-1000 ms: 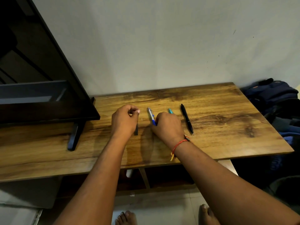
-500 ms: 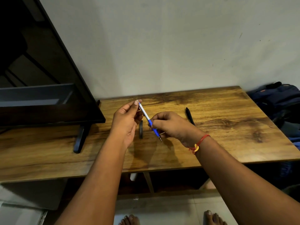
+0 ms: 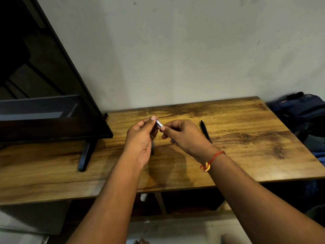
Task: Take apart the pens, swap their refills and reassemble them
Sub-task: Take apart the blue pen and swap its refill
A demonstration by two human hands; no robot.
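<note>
Both hands hold a silver-and-blue pen (image 3: 158, 123) above the wooden table (image 3: 246, 147). My left hand (image 3: 140, 138) pinches its silver upper end with thumb and forefinger. My right hand (image 3: 184, 136) grips the lower part, so most of the barrel is hidden; a bit of blue shows under the fingers. A black pen (image 3: 204, 131) lies on the table just right of my right hand. A dark pen piece (image 3: 152, 147) lies on the table below my left hand. The teal pen is hidden behind my right hand.
A black TV screen (image 3: 44, 103) on a stand foot (image 3: 86, 155) fills the table's left part. A white wall stands behind. A dark blue backpack (image 3: 302, 111) sits beyond the table's right edge. The floor and my toes show below.
The silver-and-blue pen was lifted off the table into both hands. My right hand has slid up its barrel, covering most of it, and the hands have drawn closer together.
</note>
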